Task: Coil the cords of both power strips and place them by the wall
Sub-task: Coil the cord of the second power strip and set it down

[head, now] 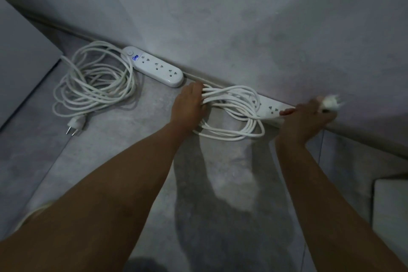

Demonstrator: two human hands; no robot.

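A white power strip [154,66] lies against the wall base at the left, its cord [95,79] in a loose coil on the floor with the plug [76,125] at the front. A second white power strip [270,107] lies along the wall at the right, partly under its own coiled cord [234,112]. My left hand [189,104] holds the left end of that coil, fingers round the loops. My right hand [306,118] is at the strip's right end and pinches the blurred white plug [330,104] next to the wall.
The grey wall [220,17] meets the grey floor [136,139] along a pale skirting line. A pale flat panel [19,55] stands at the left and a light block [390,207] at the lower right. My shadow falls on the floor below the coil.
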